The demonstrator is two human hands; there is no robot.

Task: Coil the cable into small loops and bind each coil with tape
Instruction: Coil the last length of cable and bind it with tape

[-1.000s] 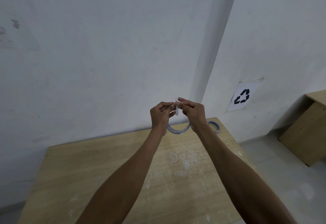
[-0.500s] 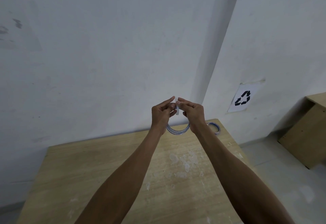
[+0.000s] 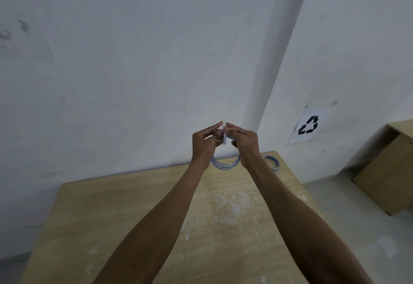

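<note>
Holding the cable coil [image 3: 224, 165] in the air above the far edge of the desk [image 3: 134, 205], I have both hands meeting at the top of the loop. My left hand [image 3: 204, 144] grips the coil with curled fingers, its forefinger stretched toward a short white strip of tape [image 3: 224, 137] that stands across the strands. My right hand [image 3: 244, 142] pinches that strip between thumb and forefinger, the other fingers curled beneath it. The bottom of the coil, clear with blue streaks, hangs between my wrists, off the desk. A second coil [image 3: 271, 161] lies flat near the desk's far right corner, partly hidden by my right forearm. On the wall to the right, a paper sign [image 3: 309, 126] shows a black recycling symbol; a wooden cabinet [image 3: 384, 176] stands on the floor right of the desk.
</note>
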